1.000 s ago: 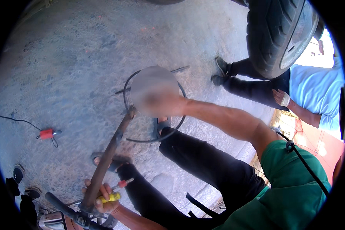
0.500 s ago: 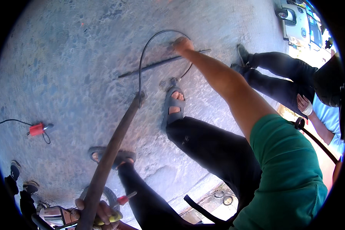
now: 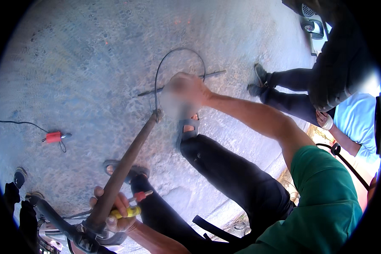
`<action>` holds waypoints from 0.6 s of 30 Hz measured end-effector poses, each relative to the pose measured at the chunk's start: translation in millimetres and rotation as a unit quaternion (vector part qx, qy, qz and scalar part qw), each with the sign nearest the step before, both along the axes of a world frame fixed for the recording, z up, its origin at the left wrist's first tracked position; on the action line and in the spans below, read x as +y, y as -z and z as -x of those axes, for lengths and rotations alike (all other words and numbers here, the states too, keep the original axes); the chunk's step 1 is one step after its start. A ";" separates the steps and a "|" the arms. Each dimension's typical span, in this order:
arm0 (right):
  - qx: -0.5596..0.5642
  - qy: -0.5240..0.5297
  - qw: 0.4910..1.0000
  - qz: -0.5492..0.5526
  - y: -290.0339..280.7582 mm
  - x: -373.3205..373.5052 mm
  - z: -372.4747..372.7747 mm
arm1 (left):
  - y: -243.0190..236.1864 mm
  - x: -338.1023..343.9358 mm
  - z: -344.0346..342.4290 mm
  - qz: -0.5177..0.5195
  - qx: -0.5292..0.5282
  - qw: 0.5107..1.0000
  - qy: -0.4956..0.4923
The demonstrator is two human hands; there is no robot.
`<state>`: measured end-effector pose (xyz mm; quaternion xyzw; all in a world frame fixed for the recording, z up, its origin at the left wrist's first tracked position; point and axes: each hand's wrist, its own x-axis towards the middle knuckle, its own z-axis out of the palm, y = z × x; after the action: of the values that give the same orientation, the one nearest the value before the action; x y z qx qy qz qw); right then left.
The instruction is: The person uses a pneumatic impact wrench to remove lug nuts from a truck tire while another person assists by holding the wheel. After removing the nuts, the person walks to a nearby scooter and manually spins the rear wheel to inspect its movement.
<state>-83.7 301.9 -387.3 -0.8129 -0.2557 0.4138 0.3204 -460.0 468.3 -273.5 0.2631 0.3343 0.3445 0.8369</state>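
My left hand (image 3: 116,211) is wrapped round a long brown-grey tube (image 3: 129,158) near its lower end. A yellow-handled tool (image 3: 128,211), its kind unclear, sits in the same hand, and a red piece with a pale tip (image 3: 142,195) shows just above it. From the tube's far end a thin black cable (image 3: 181,48) arches out over the ground and comes round to my right hand (image 3: 190,91). That hand is blurred, so its fingers and any grip on the cable cannot be made out. A thin dark rod (image 3: 216,74) lies on the ground, partly behind this hand.
On the ground at left lies a red device (image 3: 53,137) with a black cord. My sandalled feet (image 3: 189,127) stand beside the tube. Another person (image 3: 288,80) in dark trousers stands at right, and dark shoes (image 3: 20,178) show at lower left. A machine (image 3: 51,237) is at the lower left.
My right hand has come nearer and leftward from the far side of the cable loop. My left hand and the tube's lower end show higher in view.
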 end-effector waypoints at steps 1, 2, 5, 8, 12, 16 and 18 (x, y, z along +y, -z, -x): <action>-0.017 -0.040 0.999 -0.023 -34.1 11.6 8.4 | -0.9 -5.2 -6.5 -0.004 -0.007 1.000 -0.006; -0.011 -0.049 0.998 -0.036 -64.1 21.5 15.0 | -2.8 -8.6 -13.1 -0.006 -0.016 1.000 -0.011; 0.050 -0.043 0.995 -0.077 -123.9 36.5 33.0 | -11.2 -11.4 -20.1 -0.046 -0.003 0.998 0.035; 0.134 0.007 0.983 -0.125 -151.4 46.7 41.7 | -28.9 -7.5 -31.9 -0.054 0.010 0.996 0.070; 0.150 0.009 0.978 -0.143 -185.4 53.1 44.9 | -24.8 -6.7 -33.0 -0.051 0.001 0.994 0.101; 0.128 0.003 0.978 -0.166 -210.4 40.4 52.7 | -12.0 -17.2 -34.2 -0.036 -0.047 0.994 0.092; 0.076 -0.037 0.979 -0.186 -230.9 35.7 54.0 | -17.6 -16.0 -41.4 -0.074 -0.014 0.994 0.078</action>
<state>-137.7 337.6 -156.4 -0.6952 -0.3331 0.4314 0.4687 -418.6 452.4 -255.9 0.3449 0.2750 0.3059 0.8437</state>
